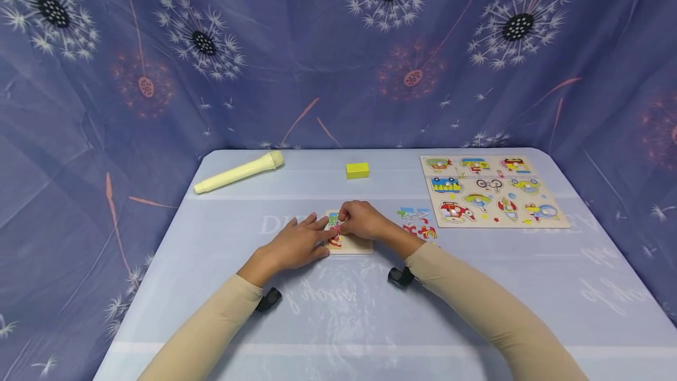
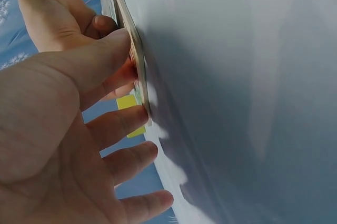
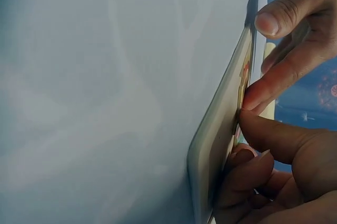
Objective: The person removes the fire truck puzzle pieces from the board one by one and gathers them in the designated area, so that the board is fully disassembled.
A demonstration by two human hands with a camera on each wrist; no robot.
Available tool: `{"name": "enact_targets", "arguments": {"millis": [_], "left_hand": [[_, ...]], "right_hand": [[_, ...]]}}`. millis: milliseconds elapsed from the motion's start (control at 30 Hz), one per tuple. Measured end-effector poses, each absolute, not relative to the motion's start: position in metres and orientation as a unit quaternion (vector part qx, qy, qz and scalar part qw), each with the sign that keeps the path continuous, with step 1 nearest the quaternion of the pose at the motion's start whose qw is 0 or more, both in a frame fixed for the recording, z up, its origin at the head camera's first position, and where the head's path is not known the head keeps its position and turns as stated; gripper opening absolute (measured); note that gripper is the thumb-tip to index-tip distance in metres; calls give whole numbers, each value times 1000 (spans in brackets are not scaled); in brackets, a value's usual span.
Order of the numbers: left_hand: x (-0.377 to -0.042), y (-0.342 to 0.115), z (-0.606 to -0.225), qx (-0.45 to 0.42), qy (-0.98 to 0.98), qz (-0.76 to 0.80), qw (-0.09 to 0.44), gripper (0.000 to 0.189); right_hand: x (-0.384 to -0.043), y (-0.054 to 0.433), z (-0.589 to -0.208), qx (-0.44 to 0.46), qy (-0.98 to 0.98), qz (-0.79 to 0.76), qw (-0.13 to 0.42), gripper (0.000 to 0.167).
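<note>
A small wooden jigsaw board (image 1: 357,246) with colourful pieces set on its left part lies flat on the table between the two hands. My left hand (image 1: 298,244) lies at its left edge with fingers spread, the index finger reaching onto the pieces. The thumb (image 2: 113,50) touches the board's edge. My right hand (image 1: 363,220) reaches over the board from the right, fingers curled, pinching a jigsaw piece (image 3: 237,135) at the board's surface; the fingers hide most of that piece. Several loose jigsaw pieces (image 1: 427,233) lie right of the board, partly behind the right forearm.
A yellow block (image 1: 357,170) stands behind the board. A pale yellow toy microphone (image 1: 238,173) lies at the back left. At the back right is a larger wooden peg puzzle (image 1: 497,219) with vehicle pieces. A patterned blue curtain (image 1: 317,57) hangs behind the table.
</note>
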State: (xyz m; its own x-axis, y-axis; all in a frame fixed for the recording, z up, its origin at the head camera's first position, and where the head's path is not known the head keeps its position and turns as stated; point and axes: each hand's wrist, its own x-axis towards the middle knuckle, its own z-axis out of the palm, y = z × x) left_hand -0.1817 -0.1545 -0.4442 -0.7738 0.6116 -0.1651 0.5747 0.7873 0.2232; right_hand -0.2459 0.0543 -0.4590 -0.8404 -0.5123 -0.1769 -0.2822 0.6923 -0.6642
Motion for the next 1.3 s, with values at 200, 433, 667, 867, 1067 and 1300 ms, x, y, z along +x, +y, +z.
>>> {"name": "enact_targets", "arguments": {"millis": [200, 433, 667, 867, 1067, 1300], "left_hand": [[-184, -154, -445, 316, 938, 82, 119, 50], [-186, -155, -446, 316, 938, 83, 114, 48], [-185, -155, -447, 314, 938, 87, 121, 49], [-184, -155, -445, 315, 938, 83, 117, 49], [-184, -155, -445, 320, 937, 81, 115, 47], [-184, -155, -446, 326, 936, 76, 110, 47]], "right_hand": [[-249, 54, -459, -216, 904, -322, 179, 13], [-249, 54, -456, -203, 902, -334, 181, 10], [-246, 57, -457, -208, 896, -350, 175, 10], [-245, 58, -459, -217, 906, -336, 142, 12], [-245, 61, -462, -222, 906, -334, 136, 16], [-249, 78, -455, -230, 898, -350, 140, 36]]}}
